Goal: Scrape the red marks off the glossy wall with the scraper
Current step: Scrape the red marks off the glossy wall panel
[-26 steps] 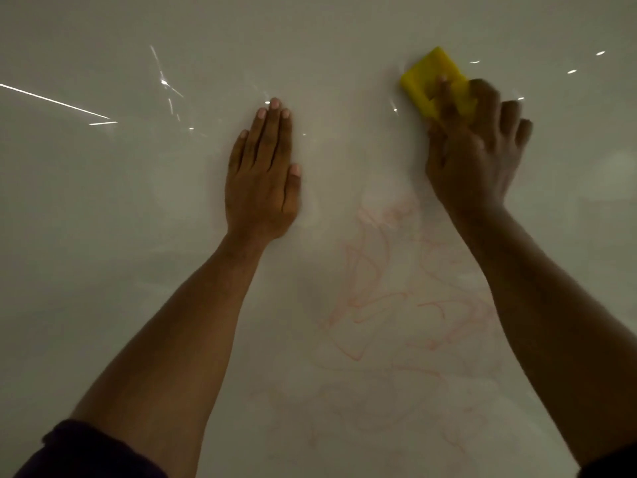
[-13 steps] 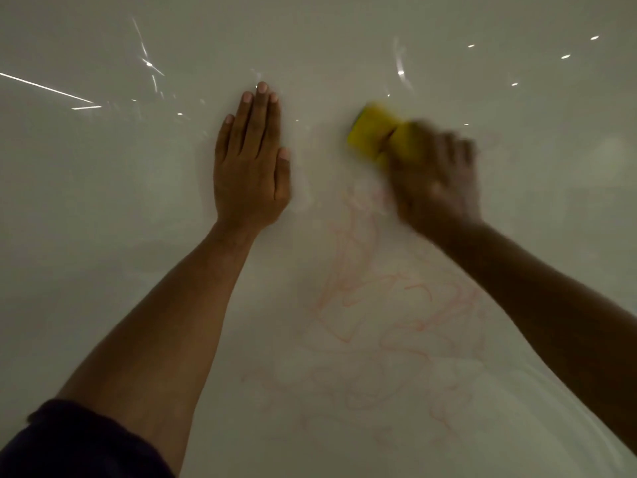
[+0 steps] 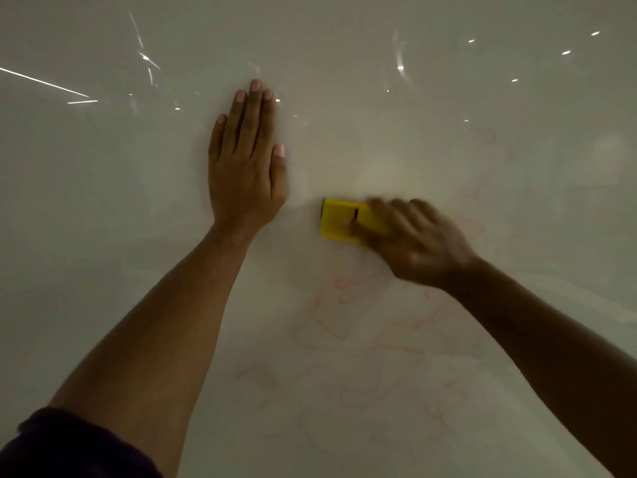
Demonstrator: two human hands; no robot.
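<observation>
A glossy pale wall (image 3: 103, 236) fills the view. Faint red scribbled marks (image 3: 389, 343) spread across its lower middle and right. My right hand (image 3: 417, 243), blurred by motion, holds a yellow scraper (image 3: 339, 219) pressed against the wall just above the marks, its edge pointing left. My left hand (image 3: 246, 163) lies flat on the wall to the left of the scraper, fingers straight and together, pointing up, holding nothing.
Bright light reflections (image 3: 44, 84) streak the upper wall. A dark sleeve (image 3: 69, 446) covers my left upper arm at the bottom left corner. Nothing else stands in front of the wall.
My right hand has dragged the yellow scraper down and to the left, from the upper right of the wall to beside my left wrist. My left hand has stayed flat on the wall.
</observation>
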